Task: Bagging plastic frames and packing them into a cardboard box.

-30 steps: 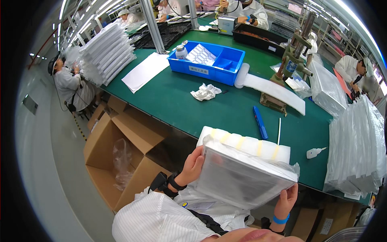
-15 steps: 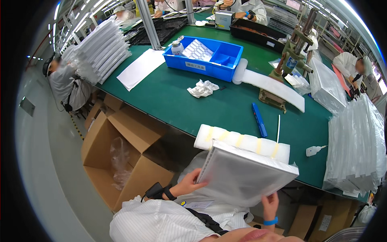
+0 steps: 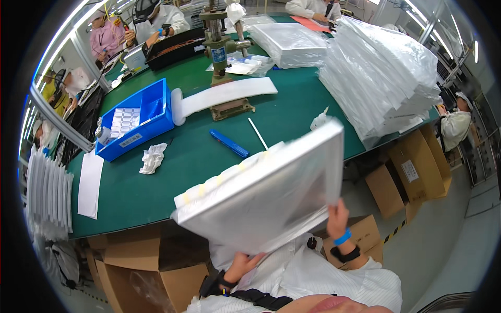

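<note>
A flat, rectangular whitish panel wrapped in clear plastic film point(image 3: 276, 201) is held tilted at the green tabletop's point(image 3: 188, 168) near edge, before a white foam roll with yellow strips point(image 3: 215, 182). The right hand point(image 3: 337, 218) grips its lower right corner; the left hand point(image 3: 241, 267) touches its lower edge, its closure unclear. Beyond the roll lies a slim blue pen-shaped tool point(image 3: 228, 143).

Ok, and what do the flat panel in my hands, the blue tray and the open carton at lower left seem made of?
Flat panel: hazy, translucent covering, probably plastic film, judging by its loose edge; what's inside is unclear. Blue tray: likely moulded plastic, smooth and evenly coloured, with walled compartments. Open carton: apparently matte brown cardboard, given its folded flaps.
</note>
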`<control>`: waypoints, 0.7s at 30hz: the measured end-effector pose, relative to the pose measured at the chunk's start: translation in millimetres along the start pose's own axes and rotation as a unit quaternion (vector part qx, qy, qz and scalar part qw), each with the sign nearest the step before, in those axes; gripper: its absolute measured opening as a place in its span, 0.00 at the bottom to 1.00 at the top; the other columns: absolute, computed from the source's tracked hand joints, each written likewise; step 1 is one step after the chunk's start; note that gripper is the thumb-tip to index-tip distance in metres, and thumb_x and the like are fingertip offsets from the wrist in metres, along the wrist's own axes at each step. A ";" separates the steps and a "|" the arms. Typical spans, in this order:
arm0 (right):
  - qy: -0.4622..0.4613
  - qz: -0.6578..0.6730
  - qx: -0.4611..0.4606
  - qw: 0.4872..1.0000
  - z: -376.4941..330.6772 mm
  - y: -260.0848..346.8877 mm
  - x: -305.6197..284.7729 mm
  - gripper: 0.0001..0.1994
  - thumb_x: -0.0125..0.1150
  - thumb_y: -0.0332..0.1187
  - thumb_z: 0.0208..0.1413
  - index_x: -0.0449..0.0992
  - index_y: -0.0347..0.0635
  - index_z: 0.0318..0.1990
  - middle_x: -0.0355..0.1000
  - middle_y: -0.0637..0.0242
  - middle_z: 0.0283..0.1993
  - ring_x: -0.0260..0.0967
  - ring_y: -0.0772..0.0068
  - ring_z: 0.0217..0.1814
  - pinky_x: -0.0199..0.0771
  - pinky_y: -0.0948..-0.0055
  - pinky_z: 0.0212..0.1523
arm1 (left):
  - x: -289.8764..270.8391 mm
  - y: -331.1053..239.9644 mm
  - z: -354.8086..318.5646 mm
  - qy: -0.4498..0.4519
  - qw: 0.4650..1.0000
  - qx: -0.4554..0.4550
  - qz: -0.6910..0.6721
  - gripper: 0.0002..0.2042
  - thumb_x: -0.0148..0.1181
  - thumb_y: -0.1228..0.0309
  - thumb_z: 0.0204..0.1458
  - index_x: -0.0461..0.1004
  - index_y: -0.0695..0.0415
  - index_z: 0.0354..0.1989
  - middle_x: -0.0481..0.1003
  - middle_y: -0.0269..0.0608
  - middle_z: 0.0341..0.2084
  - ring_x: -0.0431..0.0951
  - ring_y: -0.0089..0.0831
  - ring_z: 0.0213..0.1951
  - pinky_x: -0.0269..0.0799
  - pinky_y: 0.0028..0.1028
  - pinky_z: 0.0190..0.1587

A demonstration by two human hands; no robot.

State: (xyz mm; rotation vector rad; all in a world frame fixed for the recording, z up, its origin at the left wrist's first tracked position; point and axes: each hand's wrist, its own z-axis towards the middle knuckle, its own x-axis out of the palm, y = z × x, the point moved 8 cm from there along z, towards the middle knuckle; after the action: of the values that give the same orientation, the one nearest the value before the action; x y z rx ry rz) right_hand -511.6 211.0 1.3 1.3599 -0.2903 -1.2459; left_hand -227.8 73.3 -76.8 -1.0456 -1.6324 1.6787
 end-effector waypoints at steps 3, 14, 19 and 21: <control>-0.057 -0.003 -0.027 0.998 39.2 40.7 -62.5 0.10 0.47 0.31 0.63 0.71 0.36 0.46 0.73 0.64 0.34 0.66 0.77 0.33 0.67 0.75 0.36 | 24.8 -21.3 32.1 0.077 0.995 0.058 -0.009 0.18 0.63 0.75 0.50 0.70 0.63 0.50 0.76 0.47 0.43 0.75 0.34 0.45 0.69 0.29 0.50; -0.144 -0.149 -0.136 0.969 315.9 141.9 -377.1 0.29 0.56 0.43 0.59 0.62 0.31 0.61 0.63 0.55 0.61 0.62 0.67 0.60 0.58 0.74 0.60 | 10.3 1.9 26.0 0.013 0.984 -0.038 -0.174 0.20 0.50 0.78 0.57 0.64 0.61 0.59 0.76 0.45 0.45 0.75 0.30 0.49 0.68 0.25 0.51; -0.007 -0.108 0.005 0.994 458.8 71.0 -414.1 0.22 0.53 0.43 0.60 0.70 0.35 0.55 0.72 0.63 0.49 0.67 0.74 0.49 0.64 0.77 0.50 | -5.3 35.6 12.7 -0.078 0.968 -0.089 -0.222 0.16 0.49 0.77 0.58 0.66 0.63 0.56 0.76 0.45 0.44 0.75 0.29 0.46 0.69 0.25 0.50; -0.029 -0.117 -0.003 0.993 487.2 45.0 -449.2 0.19 0.53 0.42 0.59 0.75 0.36 0.49 0.75 0.67 0.42 0.69 0.75 0.44 0.65 0.77 0.46 | -14.0 38.4 12.2 -0.119 0.962 -0.093 -0.227 0.15 0.48 0.76 0.59 0.67 0.63 0.55 0.76 0.46 0.43 0.76 0.29 0.45 0.70 0.26 0.49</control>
State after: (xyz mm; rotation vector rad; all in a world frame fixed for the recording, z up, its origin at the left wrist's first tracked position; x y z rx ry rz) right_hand -1044.6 277.7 392.1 1.3836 -0.1700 -1.4804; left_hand -226.0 51.4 -113.4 -0.5013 -2.0309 1.3988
